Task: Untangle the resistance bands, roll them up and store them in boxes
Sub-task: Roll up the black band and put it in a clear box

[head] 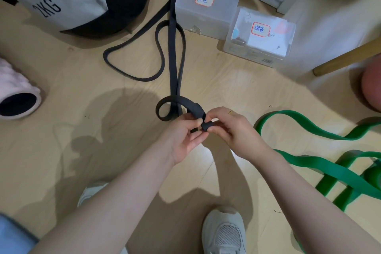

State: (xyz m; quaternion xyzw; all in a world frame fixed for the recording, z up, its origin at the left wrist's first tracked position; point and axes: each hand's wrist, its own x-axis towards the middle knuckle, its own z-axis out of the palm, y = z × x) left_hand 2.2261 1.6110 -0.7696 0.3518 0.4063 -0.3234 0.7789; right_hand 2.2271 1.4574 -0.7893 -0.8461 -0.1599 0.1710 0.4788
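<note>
— What's she on now, the untangling or the rolling?

— Rolling, I'd say. The black band [172, 51] lies free of the green band [321, 163], so the sorting looks done. Both hands are at the near end of it, about the middle of the floor [226, 80]. The right hand [233, 128] has its grip pinched on a tiny first curl of band between thumb and fingertips; the left hand [185, 136] pinches the same end from the other side, fingers curled up under it.

— And the rest of the black one?

— It runs off toward twelve o'clock, one small loop just beyond her hands, then a long doubled stretch with a big loop bulging toward ten o'clock. The far end lies against the side of the frosted box [206, 6], the one with the black-ink label.

— So what does the next move want?

— Keeping that core tight, I reckon, turning it over and over while the slack feeds in flat. That small loop near her hands may carry a twist; it would need flattening or the roll goes lumpy.

— The green one?

— Untouched, sprawled at three to five o'clock, crossing itself. Its clear box [259, 39] stands at one o'clock, just beside the frosted one.
</note>
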